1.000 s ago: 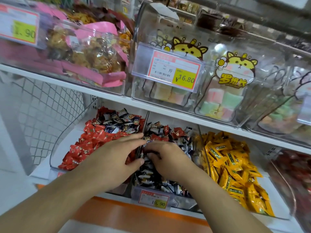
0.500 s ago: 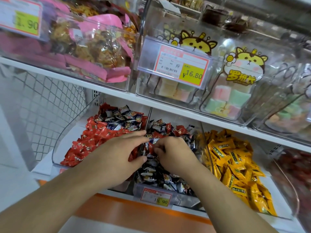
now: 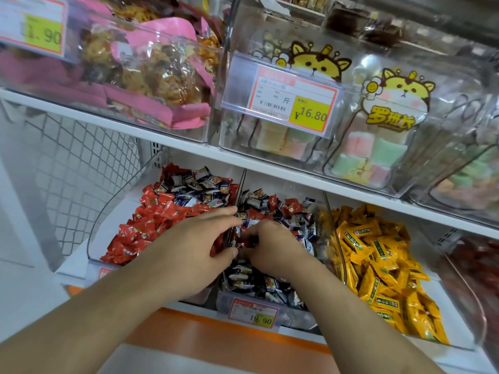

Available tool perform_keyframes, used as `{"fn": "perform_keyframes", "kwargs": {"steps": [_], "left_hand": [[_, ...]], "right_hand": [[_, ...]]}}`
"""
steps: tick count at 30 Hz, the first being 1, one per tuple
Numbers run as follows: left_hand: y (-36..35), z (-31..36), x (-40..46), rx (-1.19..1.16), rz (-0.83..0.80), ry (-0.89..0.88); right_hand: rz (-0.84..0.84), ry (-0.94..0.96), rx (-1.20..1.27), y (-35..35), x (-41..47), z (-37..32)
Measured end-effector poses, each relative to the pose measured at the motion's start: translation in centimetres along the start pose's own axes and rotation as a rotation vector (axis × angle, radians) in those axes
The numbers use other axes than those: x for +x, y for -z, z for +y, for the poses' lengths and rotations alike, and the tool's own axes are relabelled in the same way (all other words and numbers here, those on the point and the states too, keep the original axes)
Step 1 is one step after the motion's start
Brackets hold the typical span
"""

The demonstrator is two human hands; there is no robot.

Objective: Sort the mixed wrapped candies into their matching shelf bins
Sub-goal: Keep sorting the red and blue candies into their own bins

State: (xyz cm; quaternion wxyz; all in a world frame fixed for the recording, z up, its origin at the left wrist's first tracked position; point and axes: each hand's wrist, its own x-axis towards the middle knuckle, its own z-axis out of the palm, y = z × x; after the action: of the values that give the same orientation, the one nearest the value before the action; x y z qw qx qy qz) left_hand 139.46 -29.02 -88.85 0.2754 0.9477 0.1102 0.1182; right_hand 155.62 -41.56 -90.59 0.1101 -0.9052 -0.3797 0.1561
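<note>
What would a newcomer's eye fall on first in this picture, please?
Probably the two hands meeting low in the middle: the left hand and right hand pinch at a red candy over the dark candies. Either side lie bright heaps, red candies left and yellow candies right. Above, the yellow price tag stands out.

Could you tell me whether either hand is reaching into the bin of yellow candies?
No, both the left hand and the right hand are at the divider between the red and dark-wrapped candies, apart from the yellow candies.
</note>
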Motion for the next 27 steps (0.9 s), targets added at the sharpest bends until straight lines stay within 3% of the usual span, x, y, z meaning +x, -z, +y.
{"fn": "perform_keyframes", "kwargs": {"steps": [17,27], "left_hand": [[0.3,0.2,-0.3,-0.014,-0.017,0.011],[0.3,0.4,-0.3,-0.02,0.002,0.002]], "right_hand": [[0.104,-0.052,0.174,-0.2,-1.2,-0.4],[0.288,-0.042,0.414,1.5,-3.2,0.5]]}}
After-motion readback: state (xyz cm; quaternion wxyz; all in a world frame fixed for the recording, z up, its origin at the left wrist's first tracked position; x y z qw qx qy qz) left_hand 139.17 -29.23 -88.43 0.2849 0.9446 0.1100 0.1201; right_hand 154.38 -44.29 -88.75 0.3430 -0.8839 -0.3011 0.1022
